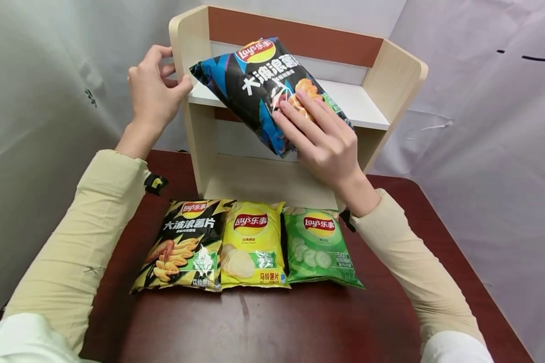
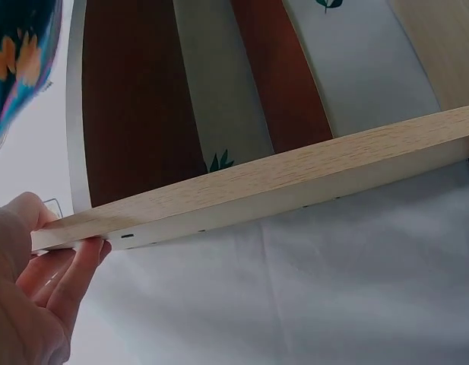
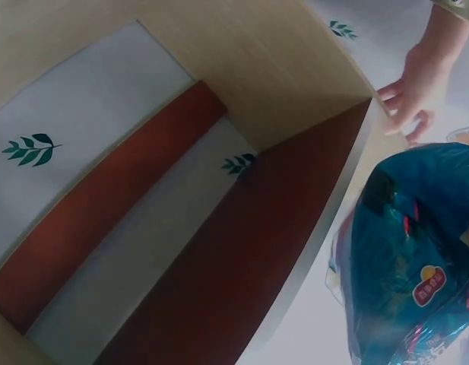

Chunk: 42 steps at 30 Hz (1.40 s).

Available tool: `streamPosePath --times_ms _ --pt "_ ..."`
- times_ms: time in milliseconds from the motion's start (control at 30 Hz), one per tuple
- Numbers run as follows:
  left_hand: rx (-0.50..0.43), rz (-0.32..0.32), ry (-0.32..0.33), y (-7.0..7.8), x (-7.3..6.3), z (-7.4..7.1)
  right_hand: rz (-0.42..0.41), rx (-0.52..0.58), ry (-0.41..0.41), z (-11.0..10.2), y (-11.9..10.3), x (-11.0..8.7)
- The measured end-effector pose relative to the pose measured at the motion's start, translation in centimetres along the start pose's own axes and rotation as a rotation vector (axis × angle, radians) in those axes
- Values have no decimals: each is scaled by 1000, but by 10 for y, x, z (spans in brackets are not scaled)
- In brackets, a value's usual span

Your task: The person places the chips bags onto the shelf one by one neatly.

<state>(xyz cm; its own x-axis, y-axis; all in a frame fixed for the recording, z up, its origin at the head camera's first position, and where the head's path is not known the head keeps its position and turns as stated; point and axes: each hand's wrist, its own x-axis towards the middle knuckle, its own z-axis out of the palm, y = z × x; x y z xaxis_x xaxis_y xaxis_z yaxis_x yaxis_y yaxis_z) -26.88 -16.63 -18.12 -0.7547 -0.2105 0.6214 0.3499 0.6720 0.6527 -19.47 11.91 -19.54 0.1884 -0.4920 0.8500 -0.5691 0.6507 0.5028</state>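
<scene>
"Black-and-blue chip bag: where?"
"Held in the right grip, fingers across its front, before the shelf unit."
"And the left grip?"
"Pinching the unit's side panel, left of the bag."

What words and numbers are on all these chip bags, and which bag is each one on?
"Lay's乐事": blue-and-black bag, black-and-yellow bag, yellow bag, green bag.
"大波浪薯片": black-and-yellow bag; also blue-and-black bag, last character partly out of sight.
"马铃薯片": yellow bag, bottom.
"-50": green bag.
The remaining small print is too tiny or blurred to read surely.
</scene>
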Motion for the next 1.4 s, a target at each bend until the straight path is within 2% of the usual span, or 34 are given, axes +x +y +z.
streamPosePath --times_ms 367,567,733,933,1100,1400 --pt "3 -5 23 -2 -1 -2 115 -86 -102 21 -3 24" --pt "-2 -12 22 1 -1 -2 256 27 -217 22 -2 38" --pt "-2 -5 19 2 -2 1 305 121 -327 20 3 38" --pt "-2 -1 23 2 -1 2 323 218 -352 27 3 32" --pt "-8 -16 10 0 -1 1 342 264 -413 31 1 35" --pt "-25 -21 10 -2 -5 0 380 263 -524 35 -6 37"
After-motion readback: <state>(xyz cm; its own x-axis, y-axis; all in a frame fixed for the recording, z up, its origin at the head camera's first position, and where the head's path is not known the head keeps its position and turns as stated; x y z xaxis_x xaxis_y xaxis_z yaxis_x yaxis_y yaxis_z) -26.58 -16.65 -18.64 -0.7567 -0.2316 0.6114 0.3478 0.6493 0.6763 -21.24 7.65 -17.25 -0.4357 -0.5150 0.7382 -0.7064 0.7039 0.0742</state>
